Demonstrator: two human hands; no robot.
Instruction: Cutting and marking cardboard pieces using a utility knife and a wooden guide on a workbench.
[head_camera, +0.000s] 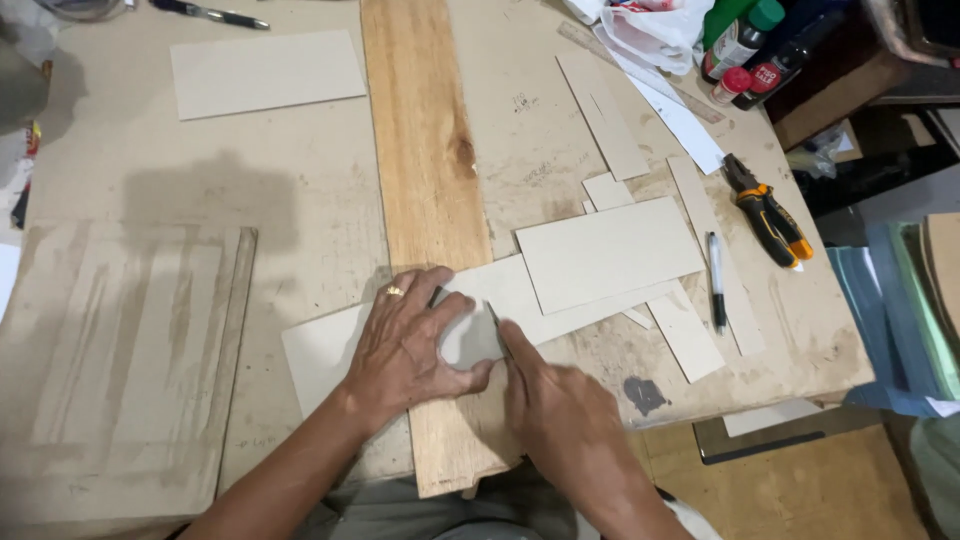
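Head view: blade close to the steadying thumb, near the worktop's (180, 170) front edge.
Left hand (405, 345), fingers spread flat, pins the cardboard sheet (325, 350) on the wooden plank (425, 150); right hand (560, 420), fingers closed round a thin cutting blade (494, 316), could slip into it.

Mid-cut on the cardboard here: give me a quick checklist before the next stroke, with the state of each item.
1. Left hand flat on the cardboard sheet: ok.
2. Sheet backed by the wooden plank: ok.
3. Right hand gripping the knife: ok.
4. Left thumb clear of the blade: not ok, very close.
5. Loose offcut clear of the cut line: cannot tell, it overlaps the sheet.
6. Blade sharpness: cannot tell.
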